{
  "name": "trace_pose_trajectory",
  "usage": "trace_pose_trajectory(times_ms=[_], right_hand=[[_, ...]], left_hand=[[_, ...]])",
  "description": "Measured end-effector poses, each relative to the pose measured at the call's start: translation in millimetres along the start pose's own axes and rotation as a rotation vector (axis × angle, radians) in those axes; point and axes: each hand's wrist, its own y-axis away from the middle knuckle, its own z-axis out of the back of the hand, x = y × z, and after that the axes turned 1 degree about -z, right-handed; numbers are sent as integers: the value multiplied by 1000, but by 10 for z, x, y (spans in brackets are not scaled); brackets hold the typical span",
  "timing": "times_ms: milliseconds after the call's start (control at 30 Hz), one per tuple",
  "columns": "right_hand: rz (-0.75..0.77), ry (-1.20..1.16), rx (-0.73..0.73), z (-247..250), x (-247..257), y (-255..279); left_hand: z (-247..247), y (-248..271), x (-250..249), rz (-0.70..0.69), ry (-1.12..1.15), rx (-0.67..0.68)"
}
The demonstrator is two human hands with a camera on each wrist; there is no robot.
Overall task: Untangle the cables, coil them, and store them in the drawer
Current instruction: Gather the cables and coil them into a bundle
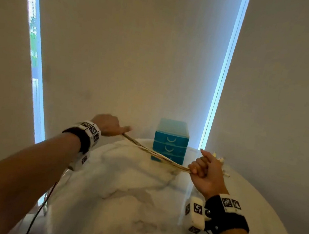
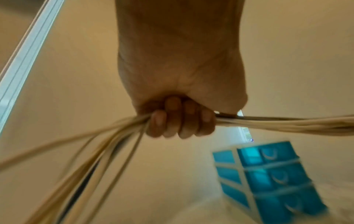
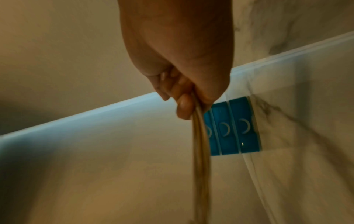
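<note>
A bundle of pale cables [image 1: 156, 153] stretches taut in the air between my two hands, above the marble table [image 1: 128, 202]. My left hand [image 1: 109, 125] grips one end at the upper left; in the left wrist view its fingers [image 2: 180, 119] curl round the cables [image 2: 287, 123], and loose strands [image 2: 95, 159] trail down to the left. My right hand [image 1: 204, 171] grips the other end, with plug ends [image 1: 222, 165] sticking out behind it. The right wrist view shows the cables [image 3: 201, 144] running down from the fist [image 3: 184, 97]. The blue drawer unit [image 1: 171, 140] stands behind, all three drawers closed.
The round table's far edge [image 1: 166, 143] lies just behind the drawer unit, near a beige blind [image 1: 128, 54]. Bright window strips [image 1: 225, 67] flank the blind. Thin dark and red wires [image 1: 44, 200] hang from my left wristband over the table's left edge.
</note>
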Motion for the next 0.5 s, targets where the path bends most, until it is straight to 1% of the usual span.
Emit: trace_pose_trajectory(times_ms=[33, 100, 133, 167, 200, 267, 333, 367, 433, 500], right_hand=[[38, -3, 36, -96, -47, 3], [131, 31, 77, -257, -63, 28], [177, 78, 80, -320, -44, 67], [226, 165, 63, -346, -25, 100], [269, 302, 36, -372, -27, 153], [310, 685, -21, -419, -119, 256], [231, 1014, -27, -445, -279, 284], [180, 1109, 10, -436, -358, 268], [93, 1146, 119, -381, -498, 231], [21, 1060, 193, -317, -575, 226]], left_hand=[[263, -76, 15, -14, -115, -146], [691, -166, -31, -72, -206, -402], [797, -172, -101, -113, -195, -487], [811, -157, -206, -155, -156, -531], [731, -125, -336, -203, -85, -538], [404, -54, -661, -280, 74, -472], [45, 6, -987, -348, 211, -374], [-99, 27, -1130, -368, 274, -323], [-316, 44, -1333, -392, 396, -221], [-409, 67, -1393, -410, 497, -118]])
